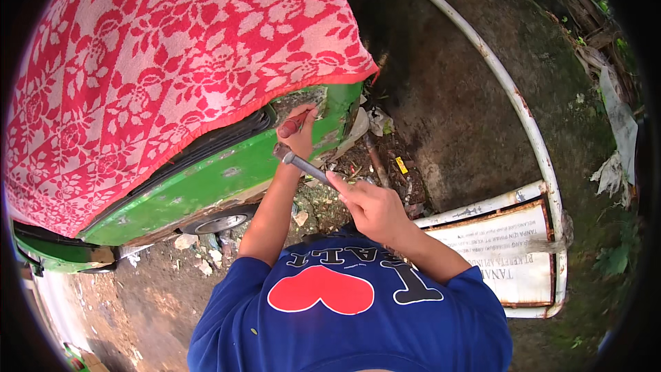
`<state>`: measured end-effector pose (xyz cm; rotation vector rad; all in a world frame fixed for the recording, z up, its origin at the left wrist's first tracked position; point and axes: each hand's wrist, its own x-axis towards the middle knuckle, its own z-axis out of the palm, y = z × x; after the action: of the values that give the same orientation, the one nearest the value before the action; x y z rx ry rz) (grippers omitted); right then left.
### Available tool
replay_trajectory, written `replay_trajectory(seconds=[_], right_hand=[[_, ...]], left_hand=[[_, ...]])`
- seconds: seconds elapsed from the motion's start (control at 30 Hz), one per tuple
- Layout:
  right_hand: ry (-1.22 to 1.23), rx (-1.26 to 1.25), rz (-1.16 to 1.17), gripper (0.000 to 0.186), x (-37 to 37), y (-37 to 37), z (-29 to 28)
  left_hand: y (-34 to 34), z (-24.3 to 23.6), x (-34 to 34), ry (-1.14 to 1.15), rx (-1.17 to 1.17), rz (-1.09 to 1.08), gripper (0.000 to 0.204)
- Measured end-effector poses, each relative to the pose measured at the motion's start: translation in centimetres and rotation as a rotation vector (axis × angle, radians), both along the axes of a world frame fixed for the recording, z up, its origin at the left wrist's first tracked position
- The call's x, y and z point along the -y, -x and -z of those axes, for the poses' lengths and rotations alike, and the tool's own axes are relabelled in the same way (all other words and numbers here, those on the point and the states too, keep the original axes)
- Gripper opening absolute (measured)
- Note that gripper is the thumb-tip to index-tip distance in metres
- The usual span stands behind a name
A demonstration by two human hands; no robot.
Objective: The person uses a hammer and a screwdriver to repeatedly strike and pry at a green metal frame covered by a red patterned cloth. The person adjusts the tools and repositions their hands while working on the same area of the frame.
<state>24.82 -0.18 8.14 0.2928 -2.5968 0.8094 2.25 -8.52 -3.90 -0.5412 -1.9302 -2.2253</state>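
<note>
My left hand [301, 139] is closed round a red-handled tool [292, 124] at the rear corner of a green car body [234, 169]. The tool's working end is hidden, so I cannot tell its kind. Bare, scraped patches show in the paint beside it. My right hand [372, 205] grips a hammer [308, 167] by its grey handle. The hammer's head appears just below the red handle, close to my left wrist; I cannot tell whether they touch. A red and pink floral cloth [193, 48] drapes over the car above my left hand.
A car wheel [219, 224] shows under the green side. Stones and litter lie on the ground, with a small yellow packet [401, 164] among them. To the right, a curved white metal pipe [506, 79] runs down to a rusty-edged white sign [513, 255].
</note>
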Motion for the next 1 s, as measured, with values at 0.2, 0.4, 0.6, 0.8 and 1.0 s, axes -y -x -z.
replay_trajectory(seconds=[0.2, 0.4, 0.6, 0.8, 1.0], right_hand=[[0.027, -0.036, -0.073, 0.052, -0.9, 0.0, 0.5], [0.108, -0.042, 0.070, 0.056, -1.4, 0.8, 0.9], [0.139, -0.014, 0.020, 0.054, -1.2, 0.0, 0.7], [0.216, 0.027, 0.039, 0.049, -1.4, 0.1, 0.8], [0.258, 0.060, 0.027, 0.045, -1.6, 0.2, 0.5]], left_hand=[[0.8, 0.3, -0.3, -0.030, -0.020, 0.026, 0.014], [0.6, 1.1, 0.1, 0.011, -0.037, 0.001, 0.016], [-0.1, 0.7, 0.0, -0.008, 0.028, -0.029, 0.017], [0.6, 2.4, 0.1, -0.064, -0.045, 0.007, 0.025], [0.7, 2.0, -0.2, -0.081, -0.017, -0.009, 0.017]])
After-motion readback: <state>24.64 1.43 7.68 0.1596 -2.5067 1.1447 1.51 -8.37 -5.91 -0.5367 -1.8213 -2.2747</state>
